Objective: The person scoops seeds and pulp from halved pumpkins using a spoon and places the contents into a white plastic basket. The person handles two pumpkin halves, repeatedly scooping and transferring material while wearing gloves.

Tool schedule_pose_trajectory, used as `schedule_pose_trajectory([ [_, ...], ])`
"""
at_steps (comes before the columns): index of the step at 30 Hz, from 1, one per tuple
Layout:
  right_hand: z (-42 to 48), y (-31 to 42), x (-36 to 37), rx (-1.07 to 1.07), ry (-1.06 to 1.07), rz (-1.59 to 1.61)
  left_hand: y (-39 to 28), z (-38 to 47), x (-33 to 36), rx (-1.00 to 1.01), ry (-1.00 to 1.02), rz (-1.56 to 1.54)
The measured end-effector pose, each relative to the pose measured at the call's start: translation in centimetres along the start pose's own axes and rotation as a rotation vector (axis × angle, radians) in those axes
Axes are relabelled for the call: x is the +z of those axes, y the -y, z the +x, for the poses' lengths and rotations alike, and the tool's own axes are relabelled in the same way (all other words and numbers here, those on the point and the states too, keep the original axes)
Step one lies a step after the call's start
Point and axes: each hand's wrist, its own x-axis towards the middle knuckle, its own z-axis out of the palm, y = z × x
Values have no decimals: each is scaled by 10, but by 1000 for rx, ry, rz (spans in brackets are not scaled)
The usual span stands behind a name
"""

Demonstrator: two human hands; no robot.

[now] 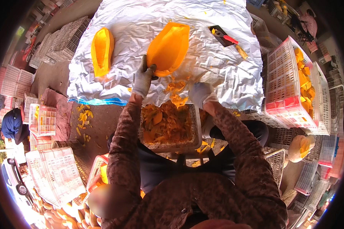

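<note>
My left hand (143, 77), in a grey-white knit glove with dark fingertips, grips the lower end of a hollowed, peeled pumpkin half (168, 48). Its scooped orange inside faces up. Also gloved, my right hand (201, 93) is curled and blurred over the near edge of the white woven sheet (132, 34); whether something is inside it I cannot tell. Between the hands, stringy pumpkin pulp (177, 93) hangs over the sheet's edge. Below sits a crate (199, 126) filled with pulp and peel scraps (166, 123). Another peeled pumpkin half (102, 52) lies on the left.
At the sheet's right lie a dark-bladed cleaver (219, 35) with a worn wooden handle (241, 52) and a red-handled peeler (230, 39). Right of it, a plastic crate (285, 83) holds pumpkin pieces (305, 86). Peel strips (84, 117) litter the floor. A person (13, 123) bends at far left.
</note>
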Motion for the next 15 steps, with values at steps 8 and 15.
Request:
schedule_pose_trajectory([
  [8,-73,35,-11,-324,99,166,24,6,-6,343,-220,444],
  [15,-90,-1,12,-149,65,152,-24,-19,22,740,28,1314],
])
